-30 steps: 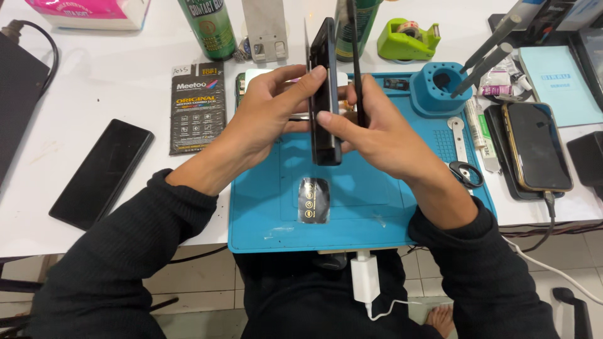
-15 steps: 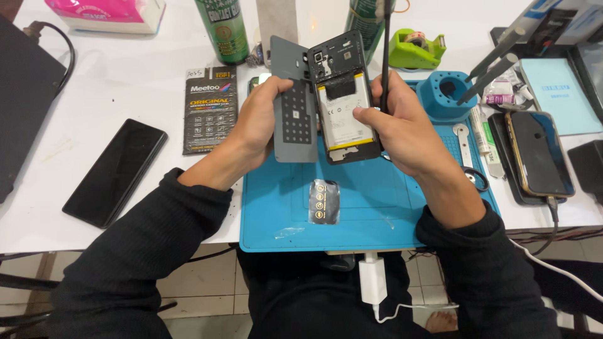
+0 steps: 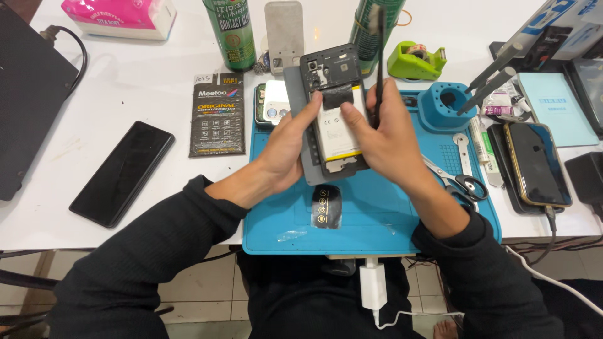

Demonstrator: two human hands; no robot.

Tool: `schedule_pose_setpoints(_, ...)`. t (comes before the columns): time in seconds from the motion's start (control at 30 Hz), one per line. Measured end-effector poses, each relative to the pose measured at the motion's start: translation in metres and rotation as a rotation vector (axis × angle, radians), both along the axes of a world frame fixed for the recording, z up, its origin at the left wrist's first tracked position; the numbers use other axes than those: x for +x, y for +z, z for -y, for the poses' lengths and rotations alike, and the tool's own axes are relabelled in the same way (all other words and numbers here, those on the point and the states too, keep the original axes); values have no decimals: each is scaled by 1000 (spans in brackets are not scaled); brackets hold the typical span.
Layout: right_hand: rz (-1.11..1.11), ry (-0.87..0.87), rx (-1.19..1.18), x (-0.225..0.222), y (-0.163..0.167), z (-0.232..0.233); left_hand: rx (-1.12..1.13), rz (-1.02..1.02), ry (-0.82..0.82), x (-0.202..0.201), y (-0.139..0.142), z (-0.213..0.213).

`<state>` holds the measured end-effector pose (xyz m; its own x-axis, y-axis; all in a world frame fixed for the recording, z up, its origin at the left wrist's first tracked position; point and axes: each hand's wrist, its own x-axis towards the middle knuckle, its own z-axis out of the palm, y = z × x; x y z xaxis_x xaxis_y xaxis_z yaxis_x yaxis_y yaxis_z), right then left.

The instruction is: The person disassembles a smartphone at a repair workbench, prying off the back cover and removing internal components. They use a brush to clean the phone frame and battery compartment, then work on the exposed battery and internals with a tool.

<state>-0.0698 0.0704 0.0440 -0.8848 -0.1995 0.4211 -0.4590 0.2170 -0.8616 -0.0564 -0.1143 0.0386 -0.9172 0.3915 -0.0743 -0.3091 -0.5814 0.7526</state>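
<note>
My left hand (image 3: 284,149) and my right hand (image 3: 388,139) hold an opened black phone (image 3: 333,72) above a blue work mat (image 3: 383,223). The phone's inside faces me, showing a white battery (image 3: 336,129) with a yellow edge and black tape at its top. A grey back cover (image 3: 306,164) lies behind the phone, in my left hand. My left thumb rests on the battery's left edge. My right hand grips the phone's right side and also holds a thin black stick-like tool (image 3: 380,37) pointing up.
On the mat lie a black oval sticker (image 3: 326,207), scissors (image 3: 461,183) and a white phone back (image 3: 273,105). A black phone (image 3: 122,172) and black packet (image 3: 217,113) lie left. Two green spray cans (image 3: 230,31), a tape dispenser (image 3: 414,60) and a charging phone (image 3: 537,164) stand around.
The phone went from edge-on to showing its open inside. The grey cover, swung out to the left half a second ago, now sits behind the phone.
</note>
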Motion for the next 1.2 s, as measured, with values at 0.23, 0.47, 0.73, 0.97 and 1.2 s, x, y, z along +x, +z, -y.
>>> schedule_pose_setpoints(0.23,-290,-136,415,8,2,6,94,-37,14,4,-17,-4)
schedule_pose_setpoints(0.47,-130,-117,409,5,17,-16,189,25,-81,-4,-24,-6)
schedule_pose_setpoints(0.73,-19,239,494,0,29,-57,158,-180,103,-16,-7,7)
schedule_pose_setpoints(0.97,67,109,726,12,51,-45,215,-262,184,-22,7,28)
schedule_pose_setpoints(1.2,-104,234,622,23,56,-42,227,-339,103,-15,7,28)
